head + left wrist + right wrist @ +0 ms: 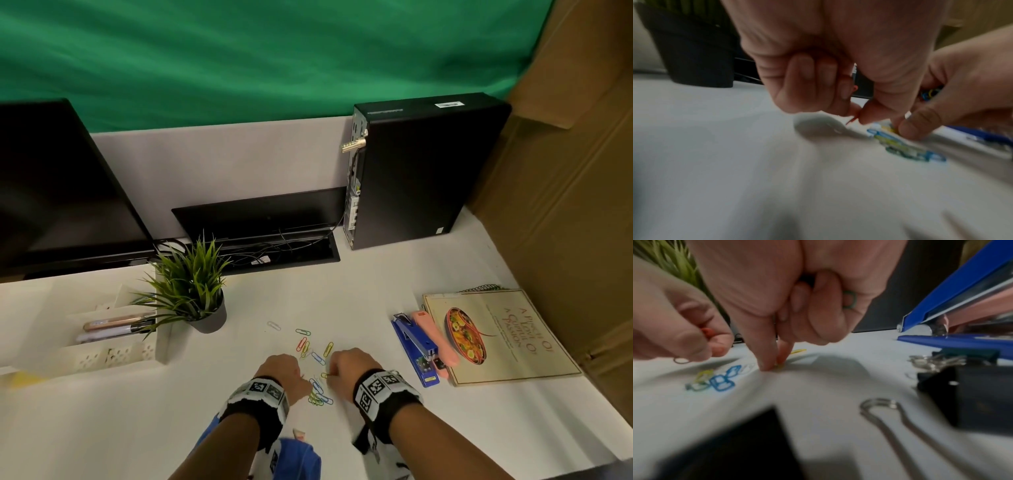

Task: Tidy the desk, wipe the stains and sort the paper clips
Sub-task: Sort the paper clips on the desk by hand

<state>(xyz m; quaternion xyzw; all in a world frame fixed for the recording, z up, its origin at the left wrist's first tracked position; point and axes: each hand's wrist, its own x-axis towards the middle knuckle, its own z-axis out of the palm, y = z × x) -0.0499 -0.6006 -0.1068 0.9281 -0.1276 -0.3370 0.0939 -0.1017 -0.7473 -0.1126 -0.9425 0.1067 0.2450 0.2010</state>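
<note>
1. From the head camera I see a white desk (359, 284) with both of the person's hands low over a scatter of coloured paper clips (317, 356) near the middle front.
2. The left hand (282, 371) has its fingers curled in; the left wrist view shows thumb and forefinger pinching a red paper clip (853, 119) just above the desk surface.
3. The right hand (346, 365) is also curled, with thumb and forefinger tips pressed down on a yellow paper clip (780, 365) that lies on the desk. A green clip (849, 299) is tucked inside its folded fingers (the right wrist view shows it, though blurred).
4. A small heap of blue, green and yellow clips (320, 394) lies between the two wrists; more lie loose just beyond the hands.
5. To the right, a blue stapler (416, 346) lies just beside a pink stapler (435, 339), next to a spiral-bound cookbook (496, 335).
6. To the left stand a potted plant (195, 291) and a white organiser tray (113, 342) holding pens.
7. Black binder clips (966, 397) lie near the right wrist.
8. At the back are a monitor (58, 192) and a black computer tower (424, 168).
</note>
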